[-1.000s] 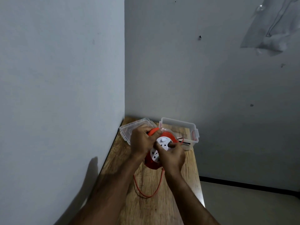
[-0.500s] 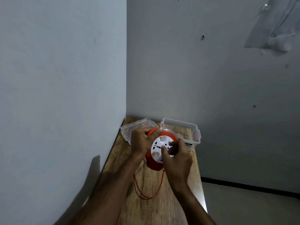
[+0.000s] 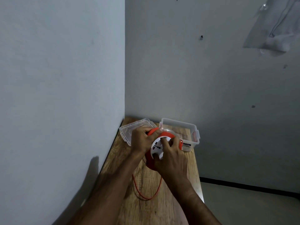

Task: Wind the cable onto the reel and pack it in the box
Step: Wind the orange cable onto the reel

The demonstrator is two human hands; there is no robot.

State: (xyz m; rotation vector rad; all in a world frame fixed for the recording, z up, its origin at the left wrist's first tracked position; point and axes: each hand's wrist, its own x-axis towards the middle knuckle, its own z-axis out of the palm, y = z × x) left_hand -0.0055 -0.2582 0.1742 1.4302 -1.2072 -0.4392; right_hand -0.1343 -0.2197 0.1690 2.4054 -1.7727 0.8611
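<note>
An orange cable reel [image 3: 168, 134] with a white socket face [image 3: 156, 147] is held above the wooden table [image 3: 164, 208]. My left hand [image 3: 142, 140] grips its orange handle at the top left, thumb across the rim. My right hand [image 3: 170, 157] lies over the white face with fingers curled on it, covering the reel's lower right. A loop of orange cable [image 3: 146, 196] hangs from the reel onto the table between my forearms. The clear plastic box [image 3: 190, 129] stands open behind the reel; its clear lid [image 3: 128, 131] lies to its left.
The narrow table stands in a room corner, with a wall along its left side and another behind it. The table's right edge drops to the floor [image 3: 251, 208]. A clear plastic sheet [image 3: 274, 26] hangs on the far wall at upper right.
My right hand has turned on the white face, sliding from its lower right to lower across it. The hanging cable loop stays about the same. The left hand keeps its grip.
</note>
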